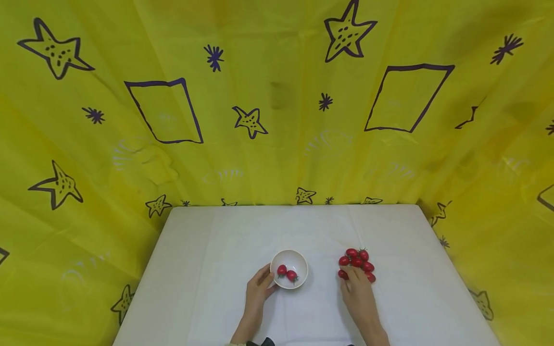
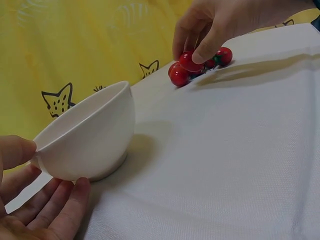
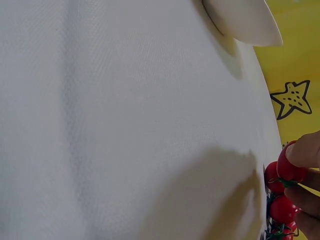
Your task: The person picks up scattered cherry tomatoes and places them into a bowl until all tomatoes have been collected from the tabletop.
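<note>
A white bowl (image 1: 298,263) stands on the table with two red cherry tomatoes (image 1: 287,273) in it. My left hand (image 1: 258,290) grips the bowl's left side, thumb at the rim and fingers beneath, as the left wrist view shows (image 2: 47,205). My right hand (image 1: 358,290) is over a cluster of cherry tomatoes (image 1: 356,262) to the right of the bowl. Between its thumb and fingers it pinches one cherry tomato (image 2: 189,61), also seen with its green stem in the right wrist view (image 3: 289,167). Part of the cluster is hidden under the right hand.
The table (image 1: 225,240) has a white cloth with slight creases. Yellow curtains (image 1: 277,163) printed with stars and squares hang behind it and along both sides. About a bowl's width of cloth lies between the bowl and the tomato cluster.
</note>
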